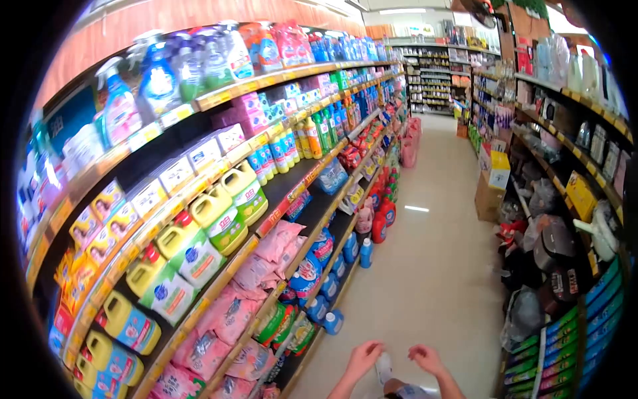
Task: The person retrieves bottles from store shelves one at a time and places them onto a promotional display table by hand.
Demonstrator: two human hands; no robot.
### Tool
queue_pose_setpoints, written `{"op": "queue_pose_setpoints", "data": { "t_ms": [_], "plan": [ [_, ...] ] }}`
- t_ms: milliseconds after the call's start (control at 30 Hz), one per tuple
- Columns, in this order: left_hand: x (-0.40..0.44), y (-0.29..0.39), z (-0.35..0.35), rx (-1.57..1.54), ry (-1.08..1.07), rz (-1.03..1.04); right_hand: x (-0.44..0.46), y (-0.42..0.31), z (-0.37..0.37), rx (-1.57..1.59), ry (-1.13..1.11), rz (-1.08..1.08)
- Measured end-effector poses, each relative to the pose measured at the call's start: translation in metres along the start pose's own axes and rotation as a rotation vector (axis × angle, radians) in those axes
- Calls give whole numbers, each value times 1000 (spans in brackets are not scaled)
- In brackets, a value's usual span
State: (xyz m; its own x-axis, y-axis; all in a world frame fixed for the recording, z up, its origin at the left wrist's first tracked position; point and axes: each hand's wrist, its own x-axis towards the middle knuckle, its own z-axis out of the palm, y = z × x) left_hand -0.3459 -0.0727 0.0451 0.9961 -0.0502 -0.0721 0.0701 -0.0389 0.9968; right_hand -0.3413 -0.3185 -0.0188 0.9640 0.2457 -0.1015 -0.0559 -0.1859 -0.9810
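Observation:
At the bottom centre, my left hand [365, 358] is held over the aisle floor, its fingers curled and their tips hard to make out. My right hand [425, 359] is a short way to its right, fingers bent and apart, with nothing between them. The two hands do not touch each other or any shelf. Below and between them show a light shoe [383, 367] and part of my leg. Blue bottles [333, 322] stand at the foot of the left shelves, nearest my left hand.
Left shelves [292, 193] hold yellow jugs [186, 249], pink bags [229, 312] and spray bottles [119, 100]. Right shelves [565, 139] carry bagged goods and green packs [558, 346]. Cardboard boxes [488, 199] stand beside the pale aisle floor [425, 266]. More shelving crosses the far end.

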Motion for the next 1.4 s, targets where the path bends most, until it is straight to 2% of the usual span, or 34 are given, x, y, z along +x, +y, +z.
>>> {"op": "queue_pose_setpoints", "data": {
  "t_ms": [100,167,300,400,467,500,567,667,733,800,867,933,1000,1067,1133,1200,1233,1300,1400],
  "plan": [
    [71,13,7,63,-67,10,81,-28,-24,11,127,9],
    [111,11,0,102,-150,3,138,-46,-39,31,165,-62],
    [171,59,-24,148,-204,-21,240,-54,-41,228,161,-140],
    [205,50,-51,187,-79,-29,288,-56,-22,191,125,-35],
    [236,34,-67,46,85,-24,317,-46,-7,251,-111,-64],
    [255,29,-74,62,147,7,331,-53,-7,237,-117,-61],
    [292,50,-76,75,176,33,356,-73,-2,73,-398,-95],
    [347,78,-97,99,197,84,424,-91,-2,-86,-338,-172],
    [381,112,-117,428,356,246,482,-107,-1,-59,-297,-209],
    [418,142,-150,540,490,402,532,-135,3,-32,-265,-232],
    [453,178,-187,602,618,464,578,-190,11,86,-322,-318],
    [483,217,-210,467,792,424,610,-240,23,123,-400,-350],
    [518,233,-250,512,901,551,647,-269,36,148,-487,-388],
    [552,235,-283,431,1008,515,685,-281,53,182,-560,-509],
    [582,235,-307,513,1089,427,714,-297,71,354,-620,-521],
    [610,230,-319,763,1187,370,740,-311,86,297,-662,-573],
    [622,233,-321,747,1184,324,750,-319,95,267,-698,-548],
    [644,233,-327,717,1201,270,769,-334,112,299,-633,-604],
    [671,228,-347,701,1262,278,797,-354,133,194,-649,-645]
  ]
}}
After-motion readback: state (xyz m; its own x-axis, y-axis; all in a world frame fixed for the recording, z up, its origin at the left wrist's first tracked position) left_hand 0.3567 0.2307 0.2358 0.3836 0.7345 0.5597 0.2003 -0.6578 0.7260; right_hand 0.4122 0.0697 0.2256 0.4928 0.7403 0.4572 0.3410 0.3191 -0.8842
